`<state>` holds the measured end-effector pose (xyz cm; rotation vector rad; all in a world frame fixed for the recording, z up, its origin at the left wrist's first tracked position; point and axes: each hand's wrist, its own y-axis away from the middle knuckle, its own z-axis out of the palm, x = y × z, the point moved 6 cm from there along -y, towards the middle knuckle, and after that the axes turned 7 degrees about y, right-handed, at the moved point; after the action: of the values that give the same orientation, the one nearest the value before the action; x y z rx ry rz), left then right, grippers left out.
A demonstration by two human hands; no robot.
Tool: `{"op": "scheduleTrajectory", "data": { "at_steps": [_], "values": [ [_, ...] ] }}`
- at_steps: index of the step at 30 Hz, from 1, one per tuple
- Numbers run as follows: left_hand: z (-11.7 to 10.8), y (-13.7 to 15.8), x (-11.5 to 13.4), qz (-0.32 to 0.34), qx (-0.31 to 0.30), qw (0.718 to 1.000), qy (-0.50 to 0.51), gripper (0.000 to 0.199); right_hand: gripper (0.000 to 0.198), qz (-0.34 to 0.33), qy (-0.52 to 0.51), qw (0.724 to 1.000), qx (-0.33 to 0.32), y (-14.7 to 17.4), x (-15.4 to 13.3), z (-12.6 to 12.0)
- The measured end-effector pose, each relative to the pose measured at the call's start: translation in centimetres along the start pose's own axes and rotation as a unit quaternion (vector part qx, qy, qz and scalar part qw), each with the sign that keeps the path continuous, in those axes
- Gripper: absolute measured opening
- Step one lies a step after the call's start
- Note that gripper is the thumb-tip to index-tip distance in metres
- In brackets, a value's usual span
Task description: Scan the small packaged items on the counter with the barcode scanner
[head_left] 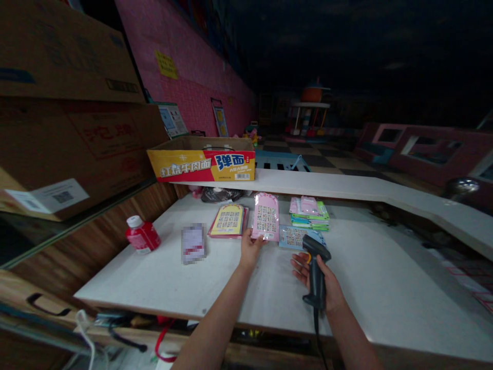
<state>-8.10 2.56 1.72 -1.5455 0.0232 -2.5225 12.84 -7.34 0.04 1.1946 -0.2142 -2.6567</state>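
- Scanner [316,277], black with a yellow trigger, sits in the right hand [333,290]; the thumb lies along one side of the handle and the fingers come round the other, loosely curled. The handle covers the palm, so how firmly they press I cannot tell.
- Left hand [252,251] pinches the lower edge of a pink packet [266,213], which is tilted up over the white counter [162,285]. Whichever fingertips lie behind it are hidden, and its rows of small pictures are too fine to make out.
- Blue packet [289,237] lies just right of the pink one, partly covered by the scanner's head.
- Yellow packet [226,220] tops a pile to the left; only edges of those beneath show.
- Stacked packets [310,222], green and blue with pink on top, lie behind the blue packet.
- Pale item [193,242], left of the pile, is blurred into blocks, its print unreadable.
- Dark bundle [221,195] beneath the ledge is hard to identify.
- Cable [316,324] drops from the scanner and leaves the view at the bottom.
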Motion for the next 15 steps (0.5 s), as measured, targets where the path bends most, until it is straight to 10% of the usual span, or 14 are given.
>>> {"op": "scheduleTrajectory", "data": {
  "at_steps": [9,15],
  "values": [
    [-6.1,-1.3,6.7,0.066,0.154,0.98,-0.105,0.037,0.026,0.0,-0.013,1.0,0.024,0.4,0.1,-0.4],
    [-9.9,-3.6,10.2,0.024,0.212,0.903,-0.373,0.03,0.026,0.019,-0.023,1.0,0.004,0.1,0.2,-0.6]
  ]
}}
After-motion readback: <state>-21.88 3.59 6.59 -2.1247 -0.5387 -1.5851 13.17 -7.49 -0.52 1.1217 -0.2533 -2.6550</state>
